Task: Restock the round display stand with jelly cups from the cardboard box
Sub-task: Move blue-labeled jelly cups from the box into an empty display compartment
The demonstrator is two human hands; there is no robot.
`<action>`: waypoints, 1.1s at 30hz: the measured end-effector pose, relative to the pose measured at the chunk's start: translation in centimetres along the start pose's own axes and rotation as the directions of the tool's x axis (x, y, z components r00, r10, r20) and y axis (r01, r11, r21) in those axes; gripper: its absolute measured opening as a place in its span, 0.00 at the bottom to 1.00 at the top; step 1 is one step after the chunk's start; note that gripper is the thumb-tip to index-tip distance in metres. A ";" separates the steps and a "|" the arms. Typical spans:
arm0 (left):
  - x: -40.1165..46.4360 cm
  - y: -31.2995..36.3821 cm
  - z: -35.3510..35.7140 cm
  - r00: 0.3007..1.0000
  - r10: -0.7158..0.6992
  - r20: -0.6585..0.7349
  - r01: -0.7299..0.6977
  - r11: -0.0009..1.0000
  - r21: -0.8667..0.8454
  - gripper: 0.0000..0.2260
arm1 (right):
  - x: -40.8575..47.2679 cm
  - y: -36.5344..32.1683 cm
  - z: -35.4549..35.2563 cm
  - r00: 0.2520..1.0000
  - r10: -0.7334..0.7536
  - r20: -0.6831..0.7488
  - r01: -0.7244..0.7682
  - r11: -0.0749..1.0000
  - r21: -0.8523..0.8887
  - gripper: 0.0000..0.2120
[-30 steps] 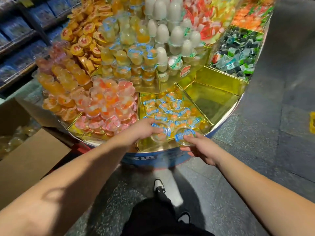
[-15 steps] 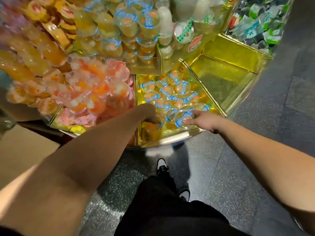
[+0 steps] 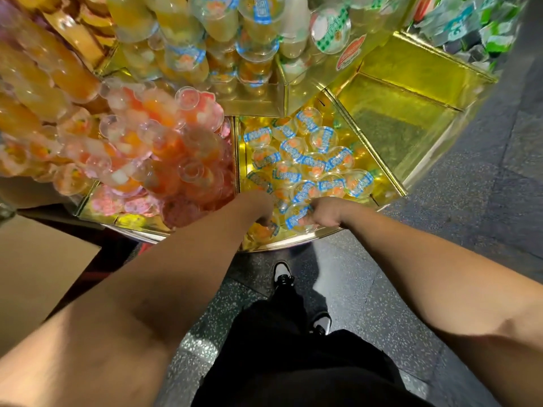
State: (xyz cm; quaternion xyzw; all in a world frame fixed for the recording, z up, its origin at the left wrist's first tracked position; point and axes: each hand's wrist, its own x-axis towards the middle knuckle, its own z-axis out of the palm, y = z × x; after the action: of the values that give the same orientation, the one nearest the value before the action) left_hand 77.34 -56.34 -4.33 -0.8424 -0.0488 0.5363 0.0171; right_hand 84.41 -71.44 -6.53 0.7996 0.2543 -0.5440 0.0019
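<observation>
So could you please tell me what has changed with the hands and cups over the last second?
Both hands went lower into the gold compartment: the left hand now reaches among the cups, its fingers hidden, and the right hand sets its blue-labelled cup at the front. The empty neighbouring compartment is unchanged.

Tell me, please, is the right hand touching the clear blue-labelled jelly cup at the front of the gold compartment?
Touching. The head view shows the right hand with fingers curled onto the lid of the clear blue-labelled jelly cup, no gap between them.
</observation>
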 end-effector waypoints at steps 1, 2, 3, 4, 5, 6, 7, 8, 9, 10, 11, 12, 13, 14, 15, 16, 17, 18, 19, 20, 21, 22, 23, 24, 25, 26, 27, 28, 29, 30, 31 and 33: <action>0.3 0.1 0.1 1.000 -0.021 0.006 0.021 1.000 0.006 0.20 | 0.1 -0.2 0.0 1.000 0.007 0.007 -0.007 1.000 -0.015 0.35; 0.9 0.3 0.3 0.999 -0.046 0.016 0.046 0.999 -0.011 0.19 | 0.3 -0.3 0.1 1.000 0.012 0.009 -0.012 1.000 -0.024 0.36; 1.1 0.6 0.4 0.997 -0.071 0.036 0.072 0.997 -0.033 0.18 | 0.5 -0.3 0.2 1.000 0.017 0.008 -0.016 0.999 -0.028 0.37; 1.0 0.9 0.4 0.995 -0.092 0.049 0.095 0.994 -0.058 0.16 | 0.6 -0.4 0.4 1.000 0.015 -0.002 -0.015 0.999 -0.031 0.37; 1.0 1.2 0.4 0.993 -0.106 0.049 0.109 0.991 -0.080 0.12 | 0.8 -0.5 0.7 1.000 0.025 -0.013 -0.025 0.999 -0.039 0.37; 1.1 1.4 0.6 0.990 -0.130 0.052 0.134 0.986 -0.094 0.07 | 1.0 -0.6 1.0 0.999 0.034 -0.023 -0.035 0.998 -0.055 0.36; 1.4 1.6 0.8 0.986 -0.160 0.052 0.164 0.980 -0.109 0.04 | 1.2 -0.7 1.3 0.999 0.043 -0.028 -0.045 0.996 -0.073 0.33; 1.4 1.6 0.9 0.981 -0.187 0.040 0.191 0.973 -0.131 0.06 | 1.4 -0.8 1.5 0.999 0.046 -0.030 -0.049 0.993 -0.105 0.30; 1.2 1.7 0.9 0.978 -0.208 0.027 0.210 0.966 -0.148 0.10 | 1.4 -1.0 1.7 0.997 0.063 -0.034 -0.066 0.991 -0.112 0.26; 1.2 1.7 1.0 0.977 -0.212 0.014 0.212 0.965 -0.153 0.11 | 1.5 -1.0 1.8 0.996 0.082 -0.037 -0.086 0.989 -0.118 0.22; 1.1 1.8 0.9 0.977 -0.211 0.001 0.209 0.966 -0.152 0.11 | 1.6 -1.1 1.8 0.994 0.105 -0.033 -0.108 0.987 -0.119 0.20; 1.0 1.8 0.9 0.976 -0.216 -0.002 0.213 0.965 -0.154 0.10 | 1.8 -1.0 1.7 0.992 0.124 -0.024 -0.126 0.984 -0.123 0.19; 1.0 1.8 0.8 0.975 -0.222 0.001 0.219 0.962 -0.166 0.07 | 1.8 -1.0 1.5 0.991 0.135 -0.018 -0.136 0.981 -0.136 0.19; 1.1 1.8 0.7 0.974 -0.228 0.008 0.226 0.957 -0.184 0.04 | 1.9 -1.0 1.4 0.991 0.134 -0.013 -0.134 0.978 -0.161 0.19; 1.2 1.8 0.7 0.971 -0.237 0.007 0.233 0.951 -0.203 0.03 | 2.0 -0.9 1.3 0.991 0.130 -0.001 -0.128 0.974 -0.187 0.19; 1.2 1.9 0.7 0.969 -0.247 -0.001 0.240 0.945 -0.221 0.03 | 2.2 -0.8 1.3 0.994 0.113 0.014 -0.106 0.966 -0.236 0.18; 1.2 1.9 0.7 0.967 -0.254 -0.013 0.245 0.943 -0.227 0.05 | 2.3 -0.8 1.3 0.994 0.101 0.027 -0.090 0.960 -0.265 0.17; 1.1 2.0 0.8 0.966 -0.256 -0.027 0.244 0.944 -0.223 0.09 | 2.5 -0.7 1.4 0.995 0.093 0.037 -0.080 0.958 -0.276 0.16; 1.1 2.0 1.0 0.967 -0.252 -0.041 0.239 0.948 -0.209 0.13 | 2.6 -0.7 1.4 0.995 0.094 0.041 -0.079 0.957 -0.278 0.15; 1.2 2.0 1.3 0.968 -0.244 -0.053 0.230 0.956 -0.184 0.17 | 2.9 -0.5 1.5 0.994 0.101 0.037 -0.088 0.959 -0.271 0.14; 1.2 2.0 1.5 0.971 -0.230 -0.067 0.218 0.964 -0.153 0.20 | 3.0 -0.4 1.5 0.994 0.103 0.031 -0.091 0.961 -0.261 0.15; 1.3 1.9 1.6 0.972 -0.220 -0.081 0.209 0.969 -0.131 0.22 | 3.2 -0.4 1.6 0.995 0.093 0.030 -0.083 0.965 -0.249 0.18; 1.3 1.8 1.7 0.971 -0.219 -0.092 0.207 0.971 -0.122 0.23 | 3.4 -0.3 1.8 0.995 0.089 0.035 -0.079 0.971 -0.227 0.22; 1.5 1.7 1.8 0.970 -0.225 -0.096 0.213 0.970 -0.121 0.23 | 3.5 -0.2 1.9 0.995 0.086 0.041 -0.074 0.971 -0.228 0.27; 1.5 1.6 1.9 0.969 -0.231 -0.092 0.220 0.968 -0.123 0.22 | 3.5 -0.3 2.1 0.995 0.086 0.041 -0.074 0.971 -0.228 0.31; 1.5 1.6 2.0 0.968 -0.235 -0.086 0.225 0.968 -0.114 0.21 | 3.7 -0.3 2.2 0.995 0.087 0.038 -0.077 0.972 -0.220 0.34; 1.5 1.6 2.1 0.968 -0.235 -0.085 0.227 0.970 -0.092 0.20 | 3.6 -0.3 2.3 0.996 0.089 0.030 -0.081 0.974 -0.212 0.35; 1.5 1.6 2.2 0.969 -0.233 -0.084 0.228 0.972 -0.063 0.18 | 3.6 -0.3 2.3 0.996 0.089 0.019 -0.084 0.978 -0.189 0.34; 1.4 1.7 2.3 0.970 -0.227 -0.086 0.225 0.974 -0.034 0.17 | 3.5 -0.2 2.2 0.997 0.080 0.012 -0.077 0.982 -0.172 0.32; 1.4 1.6 2.4 0.971 -0.221 -0.088 0.222 0.975 -0.009 0.17 | 3.4 -0.3 2.0 0.997 0.082 0.014 -0.079 0.985 -0.152 0.30; 1.3 1.5 2.5 0.973 -0.213 -0.092 0.215 0.977 0.009 0.17 | 3.3 -0.4 1.7 0.996 0.087 0.019 -0.084 0.988 -0.131 0.28; 1.4 1.3 2.6 0.976 -0.195 -0.100 0.200 0.979 0.047 0.17 | 3.3 -0.6 1.4 0.995 0.092 0.032 -0.087 0.988 -0.132 0.31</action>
State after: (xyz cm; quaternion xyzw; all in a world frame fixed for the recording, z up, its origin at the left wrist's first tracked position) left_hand 75.60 -57.59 -6.79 -0.8572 -0.1162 0.4924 0.0966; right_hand 83.84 -70.02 -9.81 0.7978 0.2531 -0.5408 0.0832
